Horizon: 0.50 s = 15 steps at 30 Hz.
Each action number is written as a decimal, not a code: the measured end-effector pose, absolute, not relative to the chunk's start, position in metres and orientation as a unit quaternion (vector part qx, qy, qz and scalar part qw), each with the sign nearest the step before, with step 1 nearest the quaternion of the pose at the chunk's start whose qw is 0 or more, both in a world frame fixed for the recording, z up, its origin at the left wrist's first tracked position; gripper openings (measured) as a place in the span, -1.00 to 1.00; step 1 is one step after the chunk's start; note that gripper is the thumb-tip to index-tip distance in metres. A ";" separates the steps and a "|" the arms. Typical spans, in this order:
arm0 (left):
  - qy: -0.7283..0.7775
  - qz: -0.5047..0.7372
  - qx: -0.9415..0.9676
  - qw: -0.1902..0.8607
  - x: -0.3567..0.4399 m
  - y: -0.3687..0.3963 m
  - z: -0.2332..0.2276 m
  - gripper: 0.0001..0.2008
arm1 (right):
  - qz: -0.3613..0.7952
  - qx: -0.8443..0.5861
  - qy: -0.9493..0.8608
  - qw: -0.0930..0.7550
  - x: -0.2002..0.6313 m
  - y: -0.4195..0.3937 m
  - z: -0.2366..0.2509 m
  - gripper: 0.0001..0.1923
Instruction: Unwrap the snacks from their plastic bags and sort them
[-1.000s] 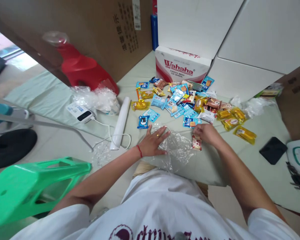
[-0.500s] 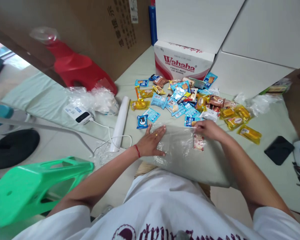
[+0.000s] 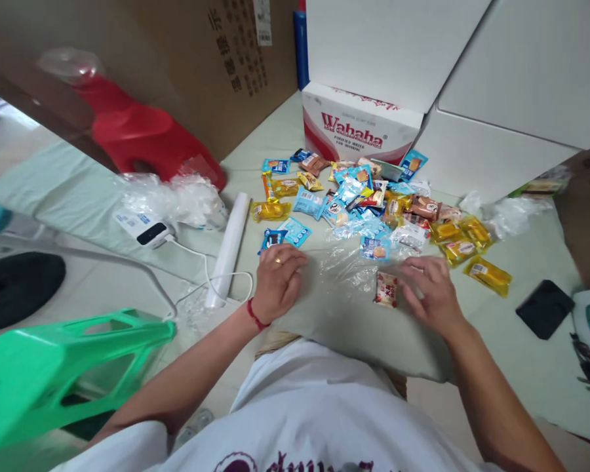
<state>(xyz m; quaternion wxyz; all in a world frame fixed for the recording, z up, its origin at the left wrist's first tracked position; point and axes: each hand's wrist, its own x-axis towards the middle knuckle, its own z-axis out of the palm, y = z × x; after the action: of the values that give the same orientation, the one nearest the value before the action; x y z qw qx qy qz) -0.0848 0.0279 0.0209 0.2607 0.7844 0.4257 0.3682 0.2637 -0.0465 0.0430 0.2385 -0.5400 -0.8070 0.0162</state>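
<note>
Clear plastic bag [image 3: 347, 278] lies flat on the pale green mat [image 3: 521, 354], right in front of you, between your two hands. Your left hand [image 3: 276, 278] rests on the bag's left edge with its fingers curled down on the plastic; you cannot tell if it pinches the bag. Your right hand [image 3: 430, 292] lies on the bag's right side, fingers spread and loose, holding nothing. A small red and white snack packet [image 3: 386, 290] sits in or on the bag, I cannot tell which, just beside your right hand's fingertips. A pile of blue and yellow snack packets [image 3: 373, 206] lies past the bag, toward the far edge of the mat. A white roll [image 3: 229, 246] lies to the left of your left hand. A black phone [image 3: 545, 309] rests near the mat's right edge.
</note>
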 end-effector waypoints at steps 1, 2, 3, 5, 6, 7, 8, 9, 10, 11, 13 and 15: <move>0.420 0.389 0.775 0.269 -0.076 0.026 0.031 -0.80 | 0.019 -0.543 -0.809 0.223 0.260 -0.056 0.034 -0.59; 0.403 0.395 0.773 0.291 -0.063 0.027 0.038 -0.83 | 0.023 -0.550 -0.810 0.202 0.256 -0.062 0.024 -0.51; 0.376 0.387 0.778 0.323 -0.048 0.029 0.044 -0.83 | 0.025 -0.558 -0.810 0.178 0.252 -0.064 0.015 -0.45; 0.330 0.351 0.789 0.382 -0.013 0.040 0.044 -0.81 | 0.019 -0.576 -0.806 0.133 0.243 -0.059 -0.003 -0.48; 0.323 0.334 0.792 0.396 0.004 0.048 0.038 -0.78 | 0.012 -0.584 -0.803 0.117 0.238 -0.055 -0.010 -0.59; 0.330 0.310 0.801 0.392 0.019 0.056 0.030 -0.76 | 0.004 -0.590 -0.800 0.104 0.233 -0.051 -0.016 -0.69; 0.349 0.289 0.807 0.379 0.031 0.063 0.019 -0.75 | -0.002 -0.594 -0.799 0.094 0.228 -0.050 -0.020 -0.76; 0.378 0.272 0.808 0.362 0.038 0.069 0.007 -0.72 | -0.006 -0.595 -0.799 0.085 0.223 -0.051 -0.023 -0.78; 0.405 0.254 0.807 0.347 0.041 0.073 -0.005 -0.68 | -0.007 -0.597 -0.799 0.077 0.217 -0.055 -0.024 -0.78; 0.423 0.241 0.807 0.335 0.040 0.075 -0.016 -0.64 | -0.004 -0.600 -0.797 0.069 0.210 -0.063 -0.024 -0.78; 0.440 0.228 0.809 0.316 0.027 0.071 -0.034 -0.57 | 0.019 -0.606 -0.793 0.058 0.195 -0.086 -0.021 -0.79; 0.437 0.225 0.816 0.304 0.006 0.061 -0.043 -0.52 | 0.089 -0.582 -0.806 0.059 0.184 -0.112 -0.013 -0.79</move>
<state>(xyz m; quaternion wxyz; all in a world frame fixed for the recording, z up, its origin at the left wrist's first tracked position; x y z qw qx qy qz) 0.0059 0.0609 -0.0430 0.3038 0.8160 0.4369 0.2254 0.1839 -0.1121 -0.0126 0.0594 -0.5820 -0.8061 0.0892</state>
